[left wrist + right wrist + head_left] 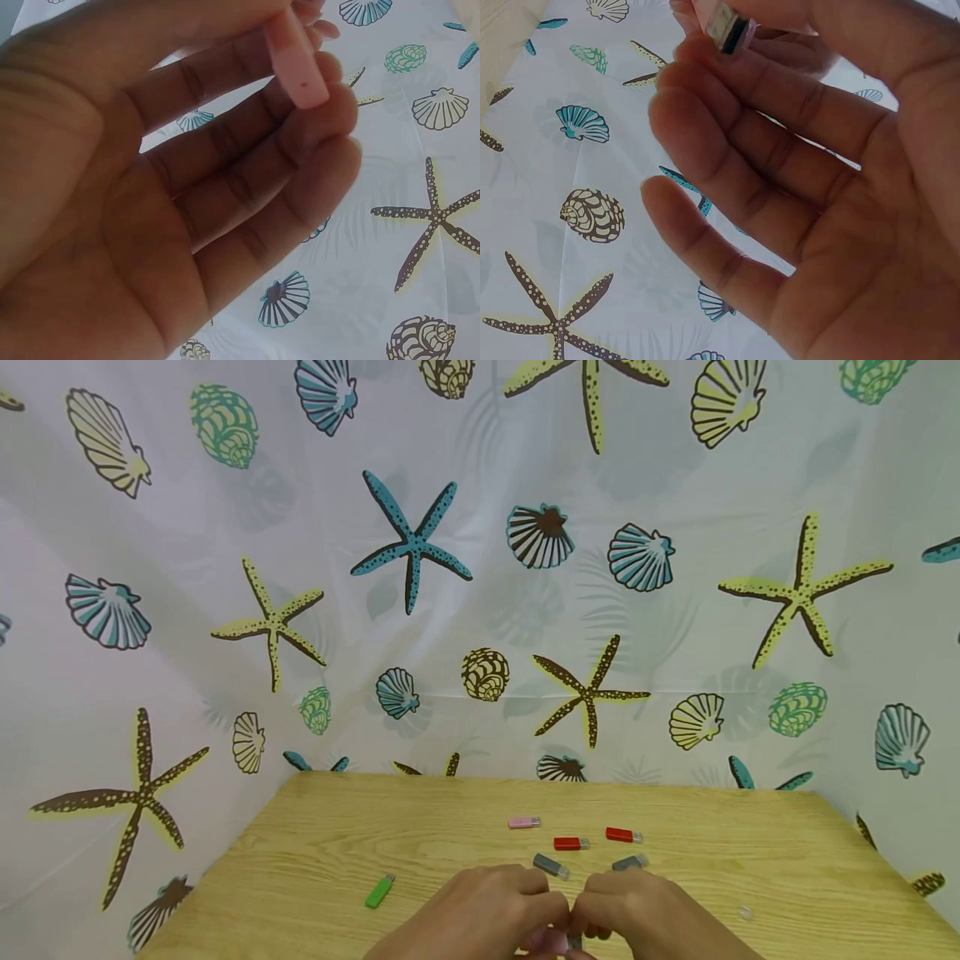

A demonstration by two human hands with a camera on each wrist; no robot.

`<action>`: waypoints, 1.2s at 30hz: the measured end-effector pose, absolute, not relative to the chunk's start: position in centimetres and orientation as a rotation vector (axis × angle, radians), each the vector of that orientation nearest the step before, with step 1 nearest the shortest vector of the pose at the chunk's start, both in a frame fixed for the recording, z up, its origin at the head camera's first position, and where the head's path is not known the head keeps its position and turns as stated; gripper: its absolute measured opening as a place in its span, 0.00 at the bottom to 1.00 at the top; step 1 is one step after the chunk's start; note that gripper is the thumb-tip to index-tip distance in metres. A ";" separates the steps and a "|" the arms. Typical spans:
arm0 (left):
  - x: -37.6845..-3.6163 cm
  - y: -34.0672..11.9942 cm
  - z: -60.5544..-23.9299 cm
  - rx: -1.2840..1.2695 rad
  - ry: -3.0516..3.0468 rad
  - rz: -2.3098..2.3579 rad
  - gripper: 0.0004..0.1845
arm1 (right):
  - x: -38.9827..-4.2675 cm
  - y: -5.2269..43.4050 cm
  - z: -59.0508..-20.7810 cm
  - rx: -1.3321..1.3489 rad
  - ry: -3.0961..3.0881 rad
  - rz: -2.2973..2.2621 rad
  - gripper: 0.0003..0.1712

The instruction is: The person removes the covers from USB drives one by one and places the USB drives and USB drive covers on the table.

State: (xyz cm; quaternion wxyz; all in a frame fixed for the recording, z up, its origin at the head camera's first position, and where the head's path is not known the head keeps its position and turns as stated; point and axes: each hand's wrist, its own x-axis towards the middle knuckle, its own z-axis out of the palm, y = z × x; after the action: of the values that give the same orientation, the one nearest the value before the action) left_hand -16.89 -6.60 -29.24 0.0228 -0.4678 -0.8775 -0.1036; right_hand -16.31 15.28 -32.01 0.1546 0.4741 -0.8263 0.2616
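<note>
A person's left hand (pixel 498 906) is pinching a pale pink, flat plastic USB stick (pixel 300 71) by its body, while the right hand (pixel 637 902) is gripping it near the metal plug (pixel 724 26), with the other fingers curving loosely below; whether a clear cap is sitting over that plug is too blurred to tell. The stick is being held up between both hands, above the near edge of the light wood-grain counter (pixel 300 835). It is probably feeling light, stiff and a little slick, so the flat sides of the body are offering the surest hold, and the plug is likely wanting gentler pressure. One such stick is in the hands; beyond them, six others are lying on the counter: one pink stick (pixel 523 822), two red sticks (pixel 572 843) (pixel 624 835), two grey sticks (pixel 551 866) (pixel 630 862) and one green stick (pixel 380 891). One small clear piece (pixel 745 912) is resting well apart on the right.
</note>
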 end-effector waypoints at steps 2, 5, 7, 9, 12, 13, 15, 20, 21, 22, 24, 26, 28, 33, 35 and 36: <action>-16.9 -6.6 -29.2 -1.456 -2.713 -0.329 0.09 | -16.2 15.2 -32.0 1.343 -2.350 0.741 0.07; -16.9 -6.7 -29.3 -1.457 -2.715 -0.331 0.08 | -16.1 15.2 -31.9 1.320 -2.338 0.708 0.07; -17.0 -6.7 -29.3 -1.460 -2.715 -0.320 0.08 | -16.1 15.1 -31.8 1.321 -2.339 0.689 0.08; -17.0 -6.7 -29.4 -1.463 -2.712 -0.314 0.08 | -16.1 15.1 -31.8 1.327 -2.352 0.689 0.08; -17.0 -6.8 -29.4 -1.473 -2.682 -0.298 0.08 | -16.1 15.1 -31.8 1.329 -2.356 0.694 0.06; -17.0 -6.8 -29.4 -1.475 -2.673 -0.291 0.08 | -16.1 15.1 -31.9 1.327 -2.353 0.693 0.06; -17.0 -6.8 -29.4 -1.479 -2.659 -0.284 0.07 | -16.1 15.2 -31.9 1.322 -2.343 0.687 0.06; -17.1 -6.8 -29.5 -1.482 -2.655 -0.269 0.07 | -16.1 15.2 -32.0 1.321 -2.321 0.674 0.07; -17.1 -6.8 -29.5 -1.483 -2.659 -0.269 0.07 | -16.1 15.2 -31.9 1.324 -2.322 0.679 0.07; -17.1 -6.8 -29.5 -1.484 -2.663 -0.268 0.07 | -16.1 15.2 -31.9 1.326 -2.326 0.684 0.07; -17.2 -6.7 -29.4 -1.489 -2.663 -0.267 0.08 | -16.1 15.2 -31.9 1.338 -2.340 0.698 0.06; -17.1 -6.7 -29.4 -1.497 -2.665 -0.270 0.09 | -16.1 15.3 -31.8 1.345 -2.359 0.718 0.05; -17.1 -6.7 -29.4 -1.501 -2.671 -0.286 0.09 | -16.1 15.4 -31.7 1.350 -2.390 0.734 0.05; -17.1 -6.5 -29.4 -1.523 -2.686 -0.341 0.09 | -16.3 15.6 -31.6 1.349 -2.472 0.786 0.05; -17.1 -6.5 -29.5 -1.538 -2.679 -0.338 0.08 | -16.4 15.6 -31.6 1.365 -2.481 0.803 0.06; -17.1 -6.6 -29.5 -1.545 -2.670 -0.328 0.07 | -16.4 15.6 -31.7 1.375 -2.477 0.807 0.06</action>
State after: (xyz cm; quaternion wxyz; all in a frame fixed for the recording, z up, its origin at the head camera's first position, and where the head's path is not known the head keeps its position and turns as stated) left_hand -17.11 -6.58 -29.49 0.0196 -0.4978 -0.8606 -0.1058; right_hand -16.39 15.62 -31.65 0.0980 0.4645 -0.8368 0.2727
